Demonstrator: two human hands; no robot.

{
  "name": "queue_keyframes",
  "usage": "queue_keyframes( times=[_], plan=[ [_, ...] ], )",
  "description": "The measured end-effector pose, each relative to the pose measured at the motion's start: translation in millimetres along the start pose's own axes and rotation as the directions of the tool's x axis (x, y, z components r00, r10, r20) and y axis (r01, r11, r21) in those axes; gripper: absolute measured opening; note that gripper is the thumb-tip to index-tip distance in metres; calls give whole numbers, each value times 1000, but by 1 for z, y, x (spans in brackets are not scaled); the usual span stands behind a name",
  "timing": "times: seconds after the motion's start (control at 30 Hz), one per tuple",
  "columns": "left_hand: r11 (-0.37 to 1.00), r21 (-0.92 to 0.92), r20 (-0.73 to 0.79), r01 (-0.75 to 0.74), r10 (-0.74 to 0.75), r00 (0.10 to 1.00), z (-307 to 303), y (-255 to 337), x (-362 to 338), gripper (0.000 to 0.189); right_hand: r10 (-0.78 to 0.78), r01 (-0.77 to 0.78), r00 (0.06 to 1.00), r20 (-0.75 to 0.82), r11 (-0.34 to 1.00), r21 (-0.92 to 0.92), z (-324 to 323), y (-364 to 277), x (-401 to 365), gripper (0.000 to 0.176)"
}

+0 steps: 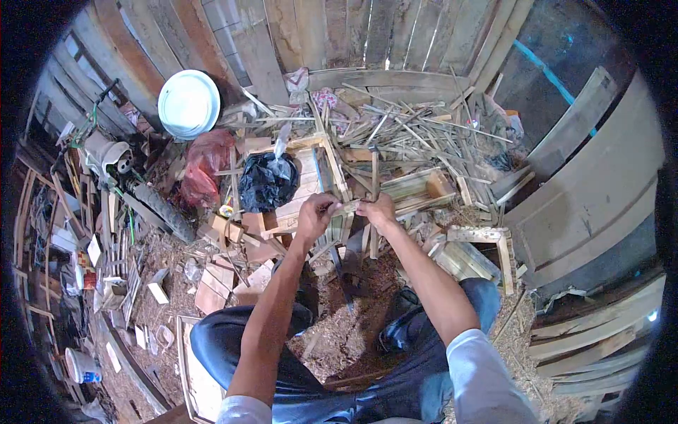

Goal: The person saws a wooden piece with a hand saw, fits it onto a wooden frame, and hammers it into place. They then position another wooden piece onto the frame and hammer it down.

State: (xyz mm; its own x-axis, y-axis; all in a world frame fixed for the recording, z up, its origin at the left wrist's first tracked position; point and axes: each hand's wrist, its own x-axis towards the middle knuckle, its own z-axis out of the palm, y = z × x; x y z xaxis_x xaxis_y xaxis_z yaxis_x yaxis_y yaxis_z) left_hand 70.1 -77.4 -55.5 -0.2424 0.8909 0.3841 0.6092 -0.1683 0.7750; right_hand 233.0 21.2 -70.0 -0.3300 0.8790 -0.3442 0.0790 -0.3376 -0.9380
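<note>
My left hand (316,215) is closed, thumb and fingers pinching one end of a short, light-coloured strip of wood (347,208). At the strip's other end, the fingers of my right hand (378,210) are closed too. Both hands are above a low wooden work spot in front of my knees. Just beyond my right hand a narrow upright wooden piece (375,173) stands out. Behind my left hand lies a slatted wooden panel (307,177), with a black plastic bag (268,185) on it. A wooden box-like frame (417,192) is to the right of my hands.
A heap of thin wood strips (424,134) lies along the plank wall. A red plastic bag (206,169) and a white round basin (189,104) are at the left back. A corner frame (505,258) lies by my right knee. Shavings (325,353) cover the floor.
</note>
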Motion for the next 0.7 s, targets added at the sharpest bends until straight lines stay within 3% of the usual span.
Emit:
queue_keyframes(
  times=[0.03,0.17,0.23,0.27,0.33,0.37,0.4,0.5,0.57,0.6,0.67,0.7],
  plan=[
    [989,7,24,149,-149,989,1,3,-1,15,0,-1,1000,-8,996,-93,-1,1,2,26],
    [996,-39,83,86,-82,993,-7,-2,1,20,-77,79,997,20,987,-139,-5,37,29,28],
    [987,77,160,-143,129,979,-11,-3,5,15,-95,99,995,28,976,-193,-4,38,33,27],
    [986,75,158,-149,135,978,-12,-3,7,15,-101,104,995,26,975,-194,-6,39,33,27],
    [903,189,222,-385,343,913,-13,-8,9,18,-37,32,998,-43,993,-115,1,3,0,26],
    [901,247,325,-355,268,907,-20,3,9,22,-57,57,998,-11,998,28,2,6,0,27],
    [902,247,327,-355,267,906,-22,6,11,22,-56,56,998,-12,998,29,1,9,4,27],
    [684,492,561,-540,225,796,-30,14,22,23,-32,32,999,-11,997,-67,0,23,16,31],
    [654,523,619,-547,150,771,-27,15,28,24,-102,88,994,-27,943,-322,-4,37,31,45],
    [622,546,671,-561,76,738,-23,15,32,25,-106,92,994,-27,943,-320,-4,46,39,45],
    [621,553,689,-555,33,724,-17,17,39,23,-254,236,966,-38,936,-262,-4,63,50,33],
    [702,574,600,-422,-11,800,-18,25,39,23,-258,239,965,-38,936,-260,-3,60,48,33]
  ],
)
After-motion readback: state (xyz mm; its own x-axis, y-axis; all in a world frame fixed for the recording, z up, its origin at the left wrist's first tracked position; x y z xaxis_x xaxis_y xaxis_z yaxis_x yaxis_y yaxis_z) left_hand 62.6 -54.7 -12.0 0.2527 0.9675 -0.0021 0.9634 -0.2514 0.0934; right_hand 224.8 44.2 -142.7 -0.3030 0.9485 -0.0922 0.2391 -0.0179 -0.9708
